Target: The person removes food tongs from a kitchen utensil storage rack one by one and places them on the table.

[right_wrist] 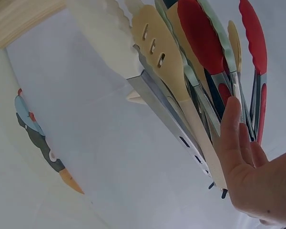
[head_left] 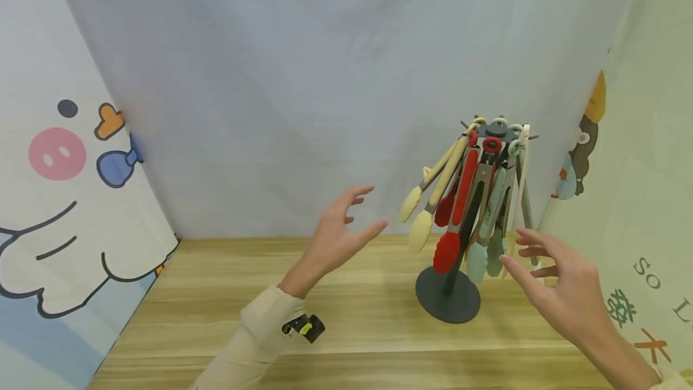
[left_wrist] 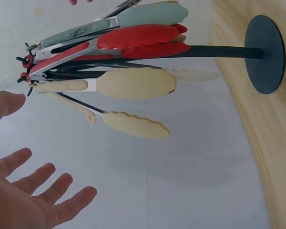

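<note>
A black utensil stand with a round base stands on the table, hung with several tongs. Cream tongs splay out on its left, red tongs face the front, and pale green tongs hang to their right. A beige slotted turner shows among them in the right wrist view. My left hand hovers left of the stand, thumb and fingers spread apart with nothing between them. On the other side my right hand holds nothing, its fingers loosely bent, close by the hanging utensils and overlapping them in its wrist view.
The wooden table runs back to a pale grey cloth. Cartoon-printed cloths hang at the left and right. A black strap with a small device sits at my left sleeve.
</note>
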A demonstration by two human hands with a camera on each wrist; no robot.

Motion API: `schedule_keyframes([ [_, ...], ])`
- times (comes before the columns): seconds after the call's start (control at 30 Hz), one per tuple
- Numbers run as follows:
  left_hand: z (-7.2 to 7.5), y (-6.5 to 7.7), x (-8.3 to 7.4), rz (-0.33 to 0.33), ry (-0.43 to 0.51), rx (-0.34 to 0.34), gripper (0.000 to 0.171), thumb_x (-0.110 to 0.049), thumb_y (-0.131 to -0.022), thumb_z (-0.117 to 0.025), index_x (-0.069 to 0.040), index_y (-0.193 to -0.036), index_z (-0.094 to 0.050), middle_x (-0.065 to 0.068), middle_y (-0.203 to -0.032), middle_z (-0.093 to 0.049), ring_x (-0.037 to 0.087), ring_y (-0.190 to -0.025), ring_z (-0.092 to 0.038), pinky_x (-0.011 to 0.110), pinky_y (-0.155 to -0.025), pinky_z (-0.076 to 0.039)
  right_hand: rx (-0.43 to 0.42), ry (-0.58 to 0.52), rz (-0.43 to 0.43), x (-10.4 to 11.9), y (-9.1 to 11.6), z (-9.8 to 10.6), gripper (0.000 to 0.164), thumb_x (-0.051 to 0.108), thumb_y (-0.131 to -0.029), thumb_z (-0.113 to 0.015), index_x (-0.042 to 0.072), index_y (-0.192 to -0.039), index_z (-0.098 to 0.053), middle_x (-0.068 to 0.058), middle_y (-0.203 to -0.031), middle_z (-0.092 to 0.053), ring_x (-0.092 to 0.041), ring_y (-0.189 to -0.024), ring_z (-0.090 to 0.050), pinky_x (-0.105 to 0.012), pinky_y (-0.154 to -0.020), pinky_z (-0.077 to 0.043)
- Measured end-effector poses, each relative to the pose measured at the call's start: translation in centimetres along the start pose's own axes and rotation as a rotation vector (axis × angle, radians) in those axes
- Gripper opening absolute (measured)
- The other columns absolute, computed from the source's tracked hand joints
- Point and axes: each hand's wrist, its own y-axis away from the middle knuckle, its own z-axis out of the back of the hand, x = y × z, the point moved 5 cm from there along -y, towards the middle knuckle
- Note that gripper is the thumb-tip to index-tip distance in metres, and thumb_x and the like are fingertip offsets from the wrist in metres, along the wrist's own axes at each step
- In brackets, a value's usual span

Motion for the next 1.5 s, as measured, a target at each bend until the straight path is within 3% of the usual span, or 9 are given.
schedule_keyframes([
  [0.27, -0.1, -2.4, -2.0, -0.072, 0.039, 0.014, 0.056, -0.035, -0.087, -0.069, -0.027, -0.138, -0.046, -0.009, -0.137, -0.046, 0.016, -0.123, -0.046, 0.039, -0.092, -0.045, -0.006, 0.008, -0.007, 0.4, -1.3, 0.4, 0.049, 0.007, -0.075, -0.079, 0.005, -0.121, -0.063, -0.002, -0.103, -0.064, 0.011, -0.087, -0.054, -0.007, -0.062, -0.045],
  [0.43, -0.4, -3.6, -3.0, -0.102, 0.062, 0.028, 0.054, -0.035, -0.087, -0.068, -0.026, -0.136, -0.047, -0.010, -0.136, -0.046, 0.015, -0.122, -0.047, 0.039, -0.092, -0.046, -0.017, 0.016, 0.011, 0.6, -2.0, 0.7, 0.049, 0.006, -0.075, -0.079, 0.003, -0.121, -0.062, -0.008, -0.102, -0.066, 0.011, -0.087, -0.053, -0.006, -0.063, -0.044],
  [0.8, -1.1, -6.0, -4.9, -0.150, 0.094, 0.035, 0.052, -0.034, -0.088, -0.067, -0.023, -0.135, -0.049, -0.009, -0.135, -0.048, 0.012, -0.120, -0.048, 0.036, -0.093, -0.046, -0.037, -0.008, 0.008, 0.6, -3.6, 1.0, 0.050, 0.006, -0.075, -0.079, 0.003, -0.122, -0.061, -0.011, -0.100, -0.066, 0.011, -0.085, -0.053, -0.006, -0.062, -0.044],
  [1.07, -1.6, -6.7, -5.9, -0.150, 0.118, 0.051, 0.049, -0.032, -0.089, -0.066, -0.022, -0.134, -0.050, -0.008, -0.134, -0.049, 0.011, -0.118, -0.048, 0.037, -0.093, -0.045, -0.043, -0.024, 0.002, 0.7, -4.7, 0.9, 0.049, 0.007, -0.077, -0.077, 0.002, -0.123, -0.061, -0.012, -0.100, -0.065, 0.009, -0.084, -0.054, -0.006, -0.063, -0.044],
  [1.5, -2.1, -8.5, -7.6, -0.172, 0.101, 0.046, 0.049, -0.036, -0.088, -0.066, -0.023, -0.133, -0.051, -0.007, -0.131, -0.052, 0.010, -0.116, -0.049, 0.035, -0.090, -0.046, -0.034, 0.003, 0.073, 0.3, -6.4, 0.2, 0.050, 0.004, -0.076, -0.078, -0.001, -0.121, -0.059, -0.014, -0.099, -0.064, 0.008, -0.083, -0.053, -0.006, -0.060, -0.044],
])
